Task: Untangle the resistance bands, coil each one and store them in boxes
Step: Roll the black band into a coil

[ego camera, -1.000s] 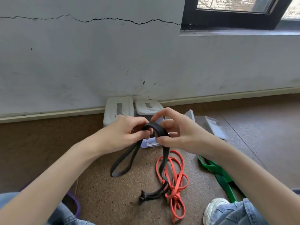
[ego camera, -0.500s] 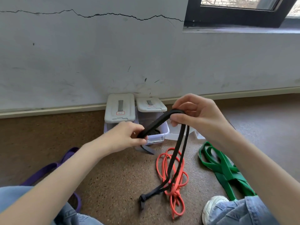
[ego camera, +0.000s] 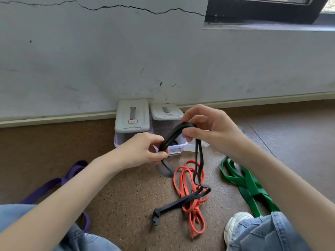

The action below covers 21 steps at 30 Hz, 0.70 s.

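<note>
A black resistance band (ego camera: 198,165) stretches between both hands above the floor. My left hand (ego camera: 143,151) pinches one fold of it low down. My right hand (ego camera: 210,127) grips the upper fold, and the band's long loop hangs from there onto the floor, ending at lower centre. Under that loop lies an orange band (ego camera: 188,189) in loose coils. A green band (ego camera: 248,185) is heaped at the right and a purple band (ego camera: 59,182) trails at the left. Two lidded clear boxes (ego camera: 132,118) stand against the wall; an open box (ego camera: 175,147) sits behind my hands.
The floor is brown speckled cork. A cracked grey wall with a skirting strip (ego camera: 54,118) closes the far side. My knees in blue jeans and a white shoe (ego camera: 237,223) fill the bottom edge. A loose lid (ego camera: 203,144) lies behind my right hand.
My right hand rose and moved right, drawing the black band out longer, then came slightly back toward the left hand. The band's left loop left the floor; its tail shifted on the orange band.
</note>
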{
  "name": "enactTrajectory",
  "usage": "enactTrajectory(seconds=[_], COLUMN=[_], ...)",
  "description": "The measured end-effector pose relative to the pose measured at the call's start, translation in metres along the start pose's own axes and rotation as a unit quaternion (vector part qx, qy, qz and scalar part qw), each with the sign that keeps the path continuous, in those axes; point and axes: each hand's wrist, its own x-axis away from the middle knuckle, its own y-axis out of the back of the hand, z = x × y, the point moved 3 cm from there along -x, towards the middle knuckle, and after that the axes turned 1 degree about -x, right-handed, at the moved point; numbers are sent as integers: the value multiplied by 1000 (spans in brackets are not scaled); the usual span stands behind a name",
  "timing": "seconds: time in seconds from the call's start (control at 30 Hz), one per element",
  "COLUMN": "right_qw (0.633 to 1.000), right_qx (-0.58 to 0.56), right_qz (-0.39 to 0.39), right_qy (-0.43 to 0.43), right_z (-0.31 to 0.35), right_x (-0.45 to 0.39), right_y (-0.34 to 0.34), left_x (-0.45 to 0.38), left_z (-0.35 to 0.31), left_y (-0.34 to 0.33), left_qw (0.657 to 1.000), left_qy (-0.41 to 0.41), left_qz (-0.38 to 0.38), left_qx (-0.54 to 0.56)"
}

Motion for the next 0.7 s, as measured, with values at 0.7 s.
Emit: enactTrajectory(seconds=[0.7], right_qw=[979], right_qx=[76], right_qz=[157], right_qy=[-103], right_z=[-11], right_x=[6], right_y=[6], left_x=[10], left_z=[-9], left_y=[18], left_qw=[998], left_qy=[4], left_qz=[32], left_qx=[47])
